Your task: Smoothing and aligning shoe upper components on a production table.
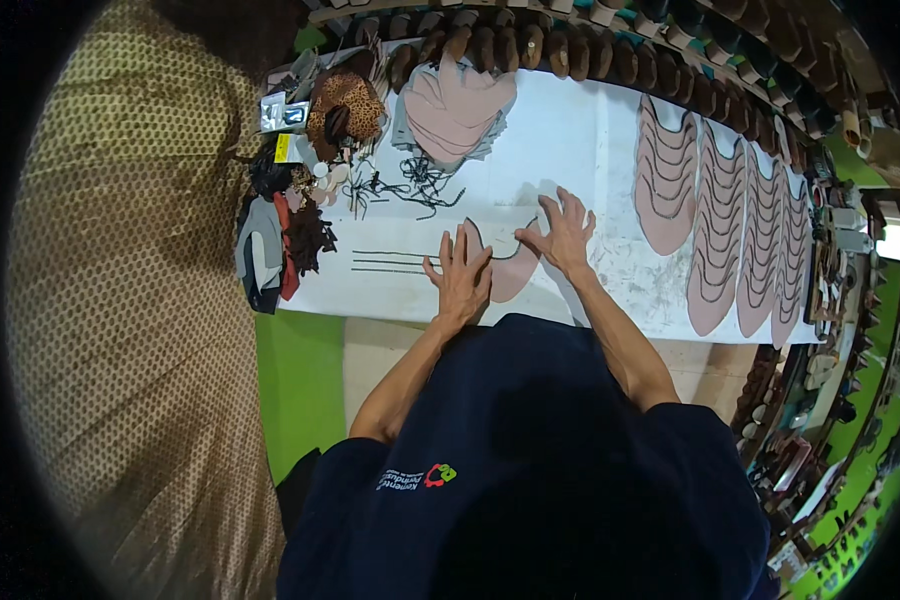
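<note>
A pink U-shaped upper piece (pixel 513 280) lies on the white table in front of me, with a thin dark strip curving along its concave top edge. My left hand (pixel 460 278) rests on the piece's left side, fingers spread and pointing away from me. At its right side is my right hand (pixel 566 238), also with fingers apart; its thumb touches near the strip at the edge. Several straight dark strips (pixel 385 262) lie side by side left of my left hand, partly covered by it. Neither hand is closed around anything.
Overlapping rows of trimmed pink pieces (pixel 715 305) lie at the right. A pink and grey stack (pixel 455 105) and tangled dark strips (pixel 428 182) sit farther back. Scraps and leopard-print material (pixel 345 105) crowd the left end. Brown shoe forms (pixel 560 55) line the back edge.
</note>
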Motion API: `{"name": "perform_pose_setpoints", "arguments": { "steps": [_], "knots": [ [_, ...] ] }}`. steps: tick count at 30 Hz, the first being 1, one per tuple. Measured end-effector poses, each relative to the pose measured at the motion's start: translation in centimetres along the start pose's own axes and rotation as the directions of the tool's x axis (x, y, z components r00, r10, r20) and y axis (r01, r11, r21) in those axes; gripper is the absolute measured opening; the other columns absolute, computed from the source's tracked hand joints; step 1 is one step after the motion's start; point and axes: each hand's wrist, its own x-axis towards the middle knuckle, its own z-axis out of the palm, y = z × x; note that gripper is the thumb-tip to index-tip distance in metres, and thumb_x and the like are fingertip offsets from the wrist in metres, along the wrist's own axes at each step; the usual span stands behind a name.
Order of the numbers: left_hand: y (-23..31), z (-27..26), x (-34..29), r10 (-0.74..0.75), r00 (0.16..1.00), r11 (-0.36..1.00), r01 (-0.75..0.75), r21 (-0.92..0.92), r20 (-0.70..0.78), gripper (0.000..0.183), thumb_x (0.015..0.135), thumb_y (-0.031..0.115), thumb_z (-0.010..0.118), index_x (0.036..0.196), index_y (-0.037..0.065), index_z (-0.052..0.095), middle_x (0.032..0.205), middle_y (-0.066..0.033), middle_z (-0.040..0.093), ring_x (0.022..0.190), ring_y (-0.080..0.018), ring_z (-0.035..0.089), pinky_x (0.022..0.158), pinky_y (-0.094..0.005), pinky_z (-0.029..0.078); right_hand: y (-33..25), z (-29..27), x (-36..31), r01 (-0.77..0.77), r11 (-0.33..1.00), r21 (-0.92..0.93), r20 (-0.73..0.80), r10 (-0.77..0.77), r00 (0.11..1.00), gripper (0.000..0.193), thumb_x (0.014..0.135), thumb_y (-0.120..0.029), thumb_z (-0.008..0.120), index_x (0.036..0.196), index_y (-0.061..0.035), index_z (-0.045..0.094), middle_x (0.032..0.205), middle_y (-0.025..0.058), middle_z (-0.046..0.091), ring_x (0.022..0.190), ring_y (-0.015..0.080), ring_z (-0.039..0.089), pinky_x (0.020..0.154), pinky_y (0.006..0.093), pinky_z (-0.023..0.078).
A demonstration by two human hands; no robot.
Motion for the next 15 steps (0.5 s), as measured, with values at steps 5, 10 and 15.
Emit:
{"name": "perform_pose_setpoints", "arguments": {
  "steps": [5, 10, 15],
  "knots": [
    [-0.9, 0.2, -0.4, 0.024, 0.999, 0.997, -0.026, 0.069, 0.028, 0.038, 0.097, 0.031, 0.069, 0.135, 0.031, 0.071, 0.176, -0.0149, 0.021, 0.161, -0.0421, 0.012, 0.113, -0.0817, 0.006, 0.4, 0.6, -0.8, -0.006, 0.999, -0.037, 0.001, 0.006, 1.0, 0.098, 0.073, -0.072, 0.081, 0.152, -0.0205, 0.054, 0.167, 0.0164, 0.033, 0.154, 0.0421, 0.027, 0.117, 0.0775, 0.014],
    [-1.3, 0.2, -0.6, 0.022, 0.998, 0.993, -0.029, 0.117, 0.061, 0.04, 0.096, 0.03, 0.068, 0.136, 0.03, 0.07, 0.176, -0.0141, 0.02, 0.161, -0.0422, 0.012, 0.113, -0.0828, 0.005, -0.9, 0.3, -1.9, 0.023, 1.0, -0.003, 0.017, -0.023, 1.0, 0.101, 0.073, -0.072, 0.081, 0.155, -0.0218, 0.051, 0.169, 0.0162, 0.03, 0.155, 0.0428, 0.025, 0.117, 0.0773, 0.012],
    [-1.2, -0.2, -0.2, 0.022, 0.999, 0.998, -0.024, 0.053, 0.036, 0.044, 0.095, 0.031, 0.068, 0.139, 0.028, 0.068, 0.176, -0.0146, 0.021, 0.161, -0.0427, 0.012, 0.113, -0.0832, 0.006, -1.2, 0.0, -2.4, 0.029, 0.999, -0.031, 0.051, -0.027, 0.998, 0.101, 0.074, -0.071, 0.081, 0.157, -0.0218, 0.05, 0.172, 0.0158, 0.026, 0.157, 0.0424, 0.023, 0.118, 0.0766, 0.01]
  ]
}}
